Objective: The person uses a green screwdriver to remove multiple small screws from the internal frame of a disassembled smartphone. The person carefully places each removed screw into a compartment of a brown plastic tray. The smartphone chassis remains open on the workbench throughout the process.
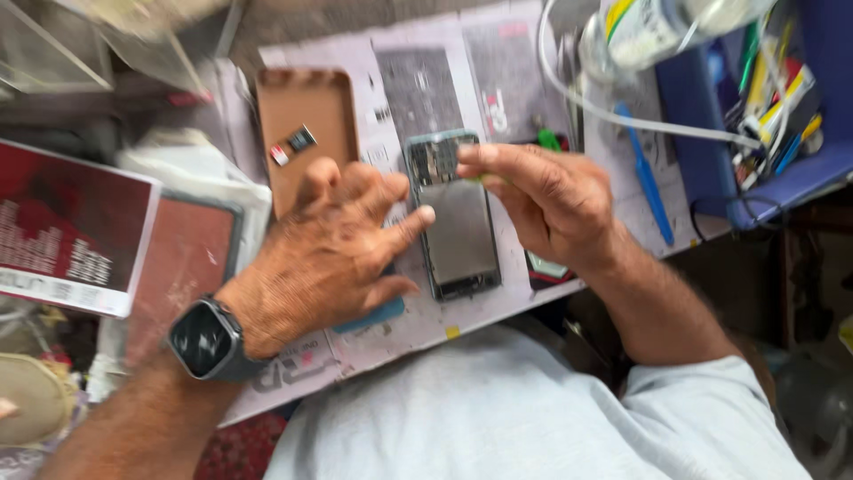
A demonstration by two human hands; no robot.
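Note:
An opened smartphone (458, 233) lies back-up on a white work mat (404, 333), its silver battery and circuit board exposed. My left hand (324, 253), with a dark smartwatch (206, 340) on the wrist, rests beside the phone's left edge, fingertips touching the frame. My right hand (546, 200) hovers over the phone's upper right, thumb and forefinger pinched on a small green tool (484, 178) at the circuit board.
A brown phone case (306, 133) with two small card-like parts inside lies at the back left. A blue plastic pry tool (647, 178) and white cable (613, 116) lie right of the phone. A blue tray (755, 169) of tools stands far right. Red booklets lie left.

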